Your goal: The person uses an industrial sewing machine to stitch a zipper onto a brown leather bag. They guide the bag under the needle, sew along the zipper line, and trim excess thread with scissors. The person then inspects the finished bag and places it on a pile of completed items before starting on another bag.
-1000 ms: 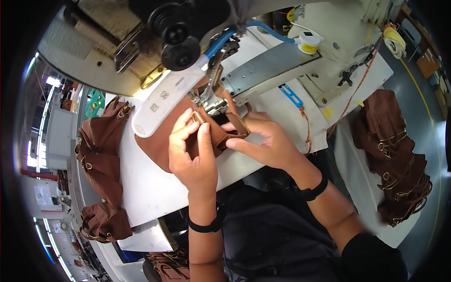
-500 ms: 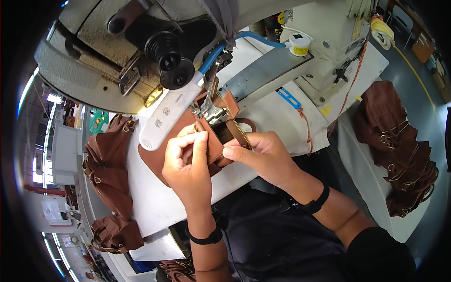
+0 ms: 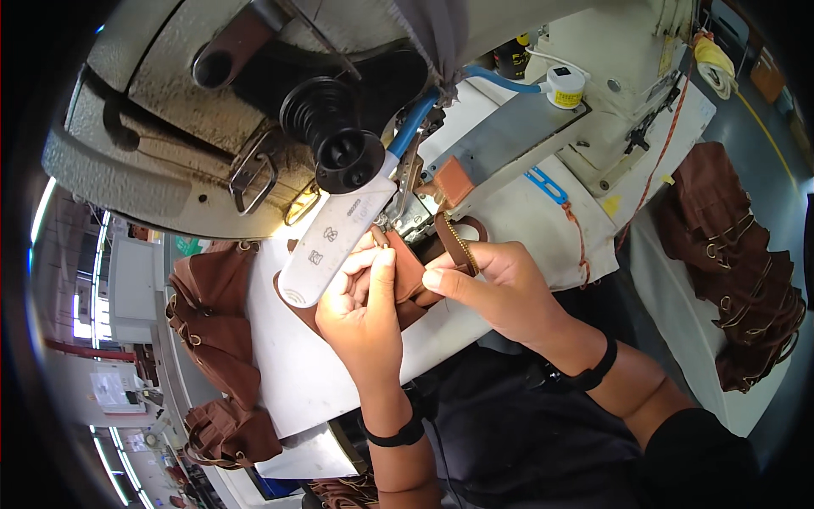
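Note:
My left hand (image 3: 360,318) is closed in a pinch on a small narrow brown piece (image 3: 380,237) at the edge of a brown leather bag piece (image 3: 405,273), just below the sewing machine's presser foot (image 3: 390,219). My right hand (image 3: 500,297) is closed on the same leather piece, thumb over a brown strip with a brass zipper (image 3: 459,246) that loops upward. A square leather tab (image 3: 454,180) rests beyond the foot. A white light bar (image 3: 331,233) overhangs the work, hiding part of the leather; some of my left fingertips are tucked behind my thumb.
The machine head (image 3: 212,85) fills the top left. Brown bags are piled at left (image 3: 212,331) and at right (image 3: 695,204). A blue slotted tool (image 3: 543,182) on an orange cord lies on the white table (image 3: 305,382). A blue hose (image 3: 500,78) crosses the top.
The leather tab has tipped over to the right. My left hand has edged in nearer the light bar and foot. My right thumb has moved onto the zipper strip. The whole view has shifted.

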`<state>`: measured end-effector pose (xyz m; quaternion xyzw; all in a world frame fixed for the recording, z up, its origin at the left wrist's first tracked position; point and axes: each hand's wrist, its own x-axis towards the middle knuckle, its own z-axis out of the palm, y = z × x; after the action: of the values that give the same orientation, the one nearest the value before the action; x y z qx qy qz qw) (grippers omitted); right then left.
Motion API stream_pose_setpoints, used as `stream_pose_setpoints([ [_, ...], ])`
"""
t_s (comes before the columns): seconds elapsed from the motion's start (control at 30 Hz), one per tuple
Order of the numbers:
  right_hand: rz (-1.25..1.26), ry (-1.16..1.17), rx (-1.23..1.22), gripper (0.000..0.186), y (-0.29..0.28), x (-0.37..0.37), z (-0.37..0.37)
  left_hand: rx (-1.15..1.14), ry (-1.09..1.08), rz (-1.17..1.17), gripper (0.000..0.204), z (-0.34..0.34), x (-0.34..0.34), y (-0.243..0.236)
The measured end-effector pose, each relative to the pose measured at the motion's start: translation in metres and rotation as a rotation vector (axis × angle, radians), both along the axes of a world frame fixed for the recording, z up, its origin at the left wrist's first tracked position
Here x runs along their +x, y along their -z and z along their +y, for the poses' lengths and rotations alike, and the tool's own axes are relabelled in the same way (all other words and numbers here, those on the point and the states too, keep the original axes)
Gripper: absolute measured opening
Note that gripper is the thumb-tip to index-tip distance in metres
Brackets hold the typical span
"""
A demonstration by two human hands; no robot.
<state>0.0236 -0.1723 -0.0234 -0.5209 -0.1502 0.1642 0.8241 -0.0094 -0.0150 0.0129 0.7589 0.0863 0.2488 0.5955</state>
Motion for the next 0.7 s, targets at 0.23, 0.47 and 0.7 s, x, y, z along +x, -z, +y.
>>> stream_pose_setpoints([
  [0.23, -0.067, 0.063, -0.047, 0.025, -0.004, 0.014, 0.009, 0.042, -0.002, -0.072, 0.009, 0.007, 0.016, 0.012],
  [0.47, 0.011, 0.005, -0.188, 0.021, -0.022, 0.02, 0.009, 0.037, 0.001, -0.149, 0.011, 0.011, 0.028, 0.015],
  [0.7, -0.187, 0.011, -0.302, 0.027, -0.018, 0.029, 0.0, 0.072, 0.026, -0.091, 0.012, 0.027, 0.031, 0.019],
])
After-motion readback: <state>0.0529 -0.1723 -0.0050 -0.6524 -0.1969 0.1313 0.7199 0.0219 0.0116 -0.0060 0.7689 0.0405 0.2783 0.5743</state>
